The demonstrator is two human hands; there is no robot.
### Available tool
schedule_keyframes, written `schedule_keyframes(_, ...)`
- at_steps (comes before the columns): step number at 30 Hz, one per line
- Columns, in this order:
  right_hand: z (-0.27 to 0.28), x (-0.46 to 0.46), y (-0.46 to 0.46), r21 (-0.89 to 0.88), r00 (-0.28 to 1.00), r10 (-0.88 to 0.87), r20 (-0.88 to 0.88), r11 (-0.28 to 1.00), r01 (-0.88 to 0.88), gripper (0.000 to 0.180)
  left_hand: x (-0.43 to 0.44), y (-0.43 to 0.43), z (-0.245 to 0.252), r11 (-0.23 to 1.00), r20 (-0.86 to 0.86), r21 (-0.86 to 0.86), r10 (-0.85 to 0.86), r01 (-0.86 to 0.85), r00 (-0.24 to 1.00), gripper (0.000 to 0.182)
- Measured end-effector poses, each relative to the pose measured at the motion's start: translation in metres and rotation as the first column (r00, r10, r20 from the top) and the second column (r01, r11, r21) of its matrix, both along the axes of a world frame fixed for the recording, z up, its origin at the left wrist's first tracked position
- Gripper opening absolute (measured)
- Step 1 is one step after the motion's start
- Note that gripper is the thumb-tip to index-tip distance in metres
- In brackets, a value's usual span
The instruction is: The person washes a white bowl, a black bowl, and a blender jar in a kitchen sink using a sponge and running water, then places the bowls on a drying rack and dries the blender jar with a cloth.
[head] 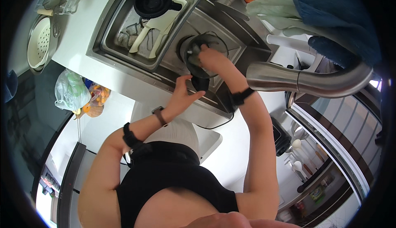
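A clear jug-like jar (221, 42) with a black handle (201, 84) lies tilted in the sink basin. My right hand (213, 60) reaches inside it through the wide mouth. Its fingertips are partly hidden behind the jar wall, and a pale greenish patch shows near them; what it is I cannot tell. Outside the jar, my left hand (182, 93) grips the black handle between thumb and index finger. Black straps circle both forearms, and a brown-banded watch (160, 115) is on the left wrist.
Left of the jar, a steel tray (106, 42) holds a black lidded pan-like item (153, 1), two cream-handled knives (140, 39) and mesh scrubbers (123, 38). The steel faucet (272, 76) juts in close above my right forearm. A white colander (40, 45) stands at far left.
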State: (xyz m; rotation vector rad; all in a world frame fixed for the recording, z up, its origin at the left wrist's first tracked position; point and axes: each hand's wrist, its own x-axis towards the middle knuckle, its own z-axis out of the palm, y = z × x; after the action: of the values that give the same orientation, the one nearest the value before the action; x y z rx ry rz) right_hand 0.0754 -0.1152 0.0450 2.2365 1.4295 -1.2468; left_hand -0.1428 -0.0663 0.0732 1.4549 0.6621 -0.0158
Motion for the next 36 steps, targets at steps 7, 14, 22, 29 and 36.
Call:
schedule_keyframes(7, -0.085, 0.007, 0.005, -0.232, 0.983, 0.058, -0.175, 0.968, -0.099, 0.034, 0.038, -0.034, -0.04, 0.947, -0.125, -0.316, -0.097, 0.053, 0.987, 0.04)
schedule_keyframes(14, 0.043, 0.025, -0.001, 0.028, 0.886, -0.024, -0.464, 0.999, 0.041, 0.024, 0.033, -0.026, -0.025, 0.995, -0.108, -0.099, -0.024, 0.013, 0.994, 0.034)
schedule_keyframes(22, -0.018, 0.007, -0.004, 0.065, 0.963, 0.127, -0.238, 0.991, -0.114, 0.018, 0.034, -0.026, -0.027, 0.988, -0.192, -0.154, -0.039, 0.009, 0.981, 0.036)
schedule_keyframes(29, -0.053, -0.008, 0.007, 0.05, 0.987, 0.052, -0.152, 0.998, -0.044, 0.017, 0.03, -0.027, -0.028, 0.994, -0.204, -0.104, -0.044, 0.023, 0.978, 0.04)
schedule_keyframes(36, 0.048, 0.019, -0.003, -0.005, 0.942, 0.179, -0.283, 0.982, -0.188, 0.013, 0.029, -0.028, -0.035, 0.981, -0.198, -0.19, -0.079, 0.041, 0.977, 0.037)
